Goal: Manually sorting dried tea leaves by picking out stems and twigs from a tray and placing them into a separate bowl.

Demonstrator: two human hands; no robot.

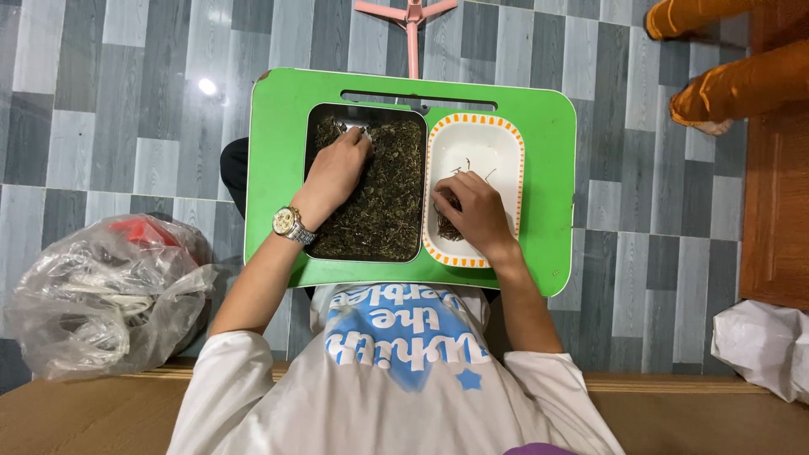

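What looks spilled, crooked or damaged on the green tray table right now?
Nothing stands out. The dried leaves stay inside the metal tray, and the few stems lie inside the white dish. Both containers sit side by side, square on the green table. The left hand rests on the leaves; the right hand is over the dish.

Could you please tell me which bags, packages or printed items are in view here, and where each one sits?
Clear plastic bag: floor, at the person's left; crumpled, with red and pale contents.
White bag: floor, far right; crumpled, plain.
Shirt print: on the person's chest; blue patch, white lettering, small star.
No screens or signs.
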